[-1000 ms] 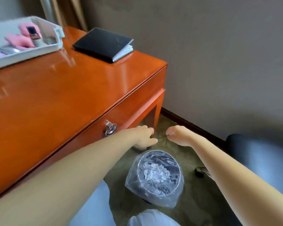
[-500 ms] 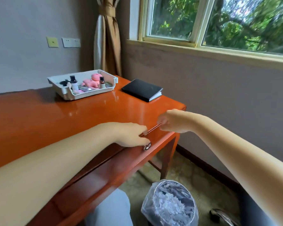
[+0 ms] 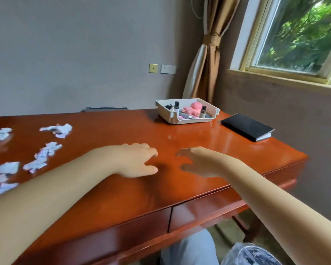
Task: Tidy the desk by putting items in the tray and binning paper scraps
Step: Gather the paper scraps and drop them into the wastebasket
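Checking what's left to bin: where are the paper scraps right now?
In the head view, the paper scraps lie scattered on the desk's left part, left of the left hand and far from the tray.

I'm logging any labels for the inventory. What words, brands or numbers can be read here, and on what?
None can be read.
Small bottles in the tray: labels too small to read.
Paper scraps on the desk: dark marks, blurred.
Black notebook: plain cover, no text visible.
Wall plates: no lettering legible.
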Motion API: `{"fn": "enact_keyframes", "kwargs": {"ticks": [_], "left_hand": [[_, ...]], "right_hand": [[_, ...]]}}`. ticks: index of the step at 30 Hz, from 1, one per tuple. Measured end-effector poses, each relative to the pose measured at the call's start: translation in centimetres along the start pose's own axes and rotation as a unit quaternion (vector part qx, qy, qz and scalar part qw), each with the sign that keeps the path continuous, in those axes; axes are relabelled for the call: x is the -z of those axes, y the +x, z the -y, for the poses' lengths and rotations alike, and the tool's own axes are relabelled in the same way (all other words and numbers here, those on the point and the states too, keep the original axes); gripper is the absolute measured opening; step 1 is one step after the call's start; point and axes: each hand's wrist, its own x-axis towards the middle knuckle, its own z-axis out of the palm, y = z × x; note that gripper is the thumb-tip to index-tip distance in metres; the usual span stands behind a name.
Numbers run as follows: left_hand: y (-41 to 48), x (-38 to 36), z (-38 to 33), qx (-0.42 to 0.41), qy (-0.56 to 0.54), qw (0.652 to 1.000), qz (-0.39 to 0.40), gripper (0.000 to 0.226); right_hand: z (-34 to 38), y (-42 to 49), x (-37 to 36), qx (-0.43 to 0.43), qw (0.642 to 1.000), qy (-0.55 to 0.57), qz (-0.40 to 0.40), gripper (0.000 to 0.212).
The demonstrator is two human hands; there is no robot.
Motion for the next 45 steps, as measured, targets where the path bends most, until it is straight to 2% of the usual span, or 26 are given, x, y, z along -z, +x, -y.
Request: {"fn": "enact_keyframes", "kwargs": {"ticks": [9, 16, 20, 26, 32, 35, 38, 40, 45], "left_hand": [[-7.9, -7.0, 11.0, 0.150, -0.002, 0.989, -0.011, 0.067], [-13.1, -11.4, 16.2, 0.256, -0.037, 0.965, -0.046, 0.072], [-14.5, -13.5, 18.5, 0.307, -0.069, 0.945, -0.089, 0.066], [-14.5, -15.1, 21.9, 0.335, -0.102, 0.926, -0.140, 0.061], [-13.2, -15.6, 24.5, 0.386, -0.147, 0.889, -0.198, 0.074], [-12.0, -15.5, 26.2, 0.417, -0.166, 0.871, -0.202, 0.083], [-10.9, -15.2, 27.9, 0.435, -0.177, 0.855, -0.221, 0.080], [-10.3, -15.1, 28.8, 0.427, -0.188, 0.852, -0.236, 0.073], [-8.3, -14.7, 28.9, 0.335, -0.228, 0.877, -0.258, 0.050]], "right_hand": [[12.1, 5.1, -4.8, 0.113, 0.993, 0.034, 0.009, 0.059], [19.9, 7.4, -7.5, 0.184, 0.980, 0.072, -0.019, 0.062], [23.4, 7.6, -8.5, 0.215, 0.968, 0.124, -0.032, 0.070], [27.6, 7.7, -10.2, 0.273, 0.955, 0.100, -0.057, 0.080], [28.9, 11.6, -10.6, 0.242, 0.958, 0.100, -0.115, 0.071], [29.1, 14.2, -10.1, 0.225, 0.963, 0.090, -0.121, 0.069], [29.2, 16.8, -9.7, 0.213, 0.967, 0.082, -0.113, 0.067], [29.3, 18.0, -9.3, 0.221, 0.966, 0.083, -0.103, 0.067], [29.7, 19.8, -9.0, 0.257, 0.955, 0.109, -0.099, 0.066]]}}
